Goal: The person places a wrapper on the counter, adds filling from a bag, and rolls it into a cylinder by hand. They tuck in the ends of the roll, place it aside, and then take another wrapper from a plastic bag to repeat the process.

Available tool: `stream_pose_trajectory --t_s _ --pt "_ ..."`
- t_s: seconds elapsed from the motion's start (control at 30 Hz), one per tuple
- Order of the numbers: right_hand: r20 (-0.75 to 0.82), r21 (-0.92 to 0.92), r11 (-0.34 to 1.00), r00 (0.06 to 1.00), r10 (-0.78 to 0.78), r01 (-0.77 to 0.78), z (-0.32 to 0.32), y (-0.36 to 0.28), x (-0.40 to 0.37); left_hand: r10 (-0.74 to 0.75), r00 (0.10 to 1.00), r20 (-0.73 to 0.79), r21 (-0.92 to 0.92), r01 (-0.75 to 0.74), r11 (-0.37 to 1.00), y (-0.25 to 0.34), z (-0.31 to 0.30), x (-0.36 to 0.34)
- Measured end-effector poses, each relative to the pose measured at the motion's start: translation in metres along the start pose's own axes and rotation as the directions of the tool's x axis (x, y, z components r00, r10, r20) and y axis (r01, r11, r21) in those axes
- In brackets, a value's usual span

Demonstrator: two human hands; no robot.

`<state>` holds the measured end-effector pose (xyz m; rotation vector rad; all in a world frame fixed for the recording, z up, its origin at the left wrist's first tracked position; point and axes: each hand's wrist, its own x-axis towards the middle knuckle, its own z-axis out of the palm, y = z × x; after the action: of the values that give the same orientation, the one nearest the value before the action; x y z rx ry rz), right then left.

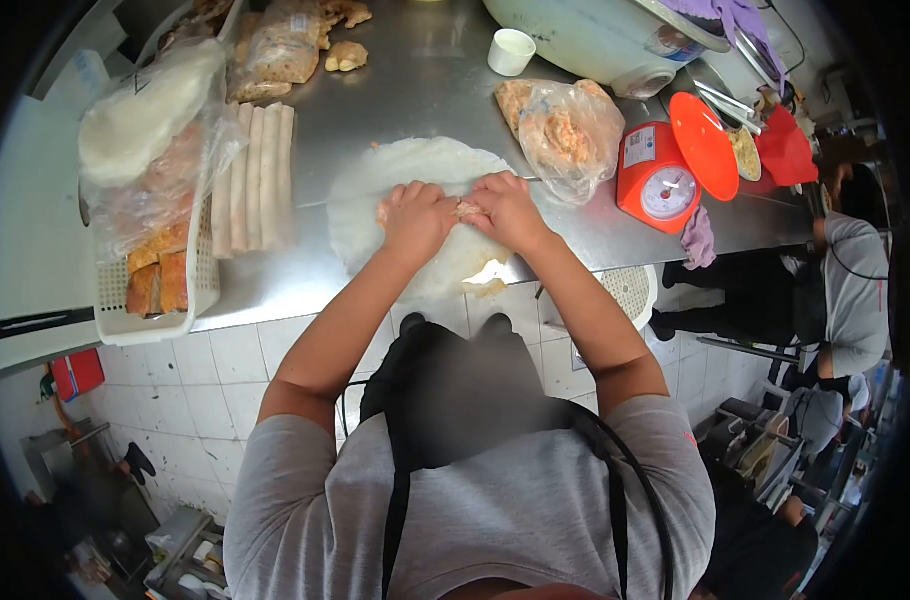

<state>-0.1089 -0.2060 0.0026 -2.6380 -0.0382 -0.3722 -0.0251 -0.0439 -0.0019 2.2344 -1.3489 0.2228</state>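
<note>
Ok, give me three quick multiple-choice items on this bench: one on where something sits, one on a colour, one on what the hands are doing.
1. Where do the finished rolls lie relative to the round wrapper?
A) to its left B) to its right C) on top of it
2. What colour is the kitchen scale?
A) blue B) orange C) green
3. How are the hands?
A) both lifted off the table B) one gripping a knife C) both curled on the filling

1 A: the rolls lie side by side left of the wrapper.
2 B: its body is orange-red.
3 C: the left hand and right hand meet over the filling mid-wrapper.
</note>
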Motion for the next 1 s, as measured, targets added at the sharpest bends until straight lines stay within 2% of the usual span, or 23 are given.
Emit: stream_pose_trajectory --t_s 0.07,0.17,0.37,0.47,0.57,0.77,0.87,0.97,1.0 --pt "-0.031 0.035 0.998 0.998 0.048 -0.047 -0.012 -0.006 0.002 -0.014 1.000 -0.017 -0.006 0.014 1.000 0.005 -0.005 0.002" --pt "0.045 -0.030 1.000 0.999 -0.002 0.003 -0.001 0.008 -0.004 0.041 0.998 -0.051 0.025 -0.040 0.999 0.005 0.005 0.001" --pt "0.045 0.083 0.994 0.997 0.070 -0.073 -0.017 0.009 -0.006 0.041 0.999 0.006 0.025 -0.041 0.999 0.014 0.003 0.009" --pt "0.112 0.049 0.996 0.991 0.070 -0.076 -0.016 0.017 -0.010 0.032 0.999 -0.008 0.013 -0.032 0.999 0.016 0.015 0.011" --pt "-0.088 0.041 0.998 0.995 0.041 -0.038 -0.021 0.013 -0.009 0.026 0.999 0.035 -0.027 -0.025 0.999 0.018 0.007 0.015" --pt "0.052 -0.021 0.998 0.997 0.055 -0.054 -0.021 0.016 -0.011 0.054 0.998 0.041 -0.079 -0.051 0.996 0.016 0.011 0.016" --pt "-0.068 0.077 0.988 0.988 0.135 -0.130 -0.035 0.011 -0.013 0.042 0.999 0.022 -0.075 -0.040 0.996 0.022 0.004 0.017" --pt "0.025 0.140 0.984 0.994 0.109 -0.111 -0.023 0.021 -0.018 0.054 0.998 -0.013 -0.089 -0.055 0.995 0.022 0.017 0.015" --pt "0.004 0.116 0.990 0.996 0.084 -0.084 -0.023 0.022 -0.020 0.059 0.998 -0.007 -0.083 -0.060 0.995 0.023 0.019 0.015"
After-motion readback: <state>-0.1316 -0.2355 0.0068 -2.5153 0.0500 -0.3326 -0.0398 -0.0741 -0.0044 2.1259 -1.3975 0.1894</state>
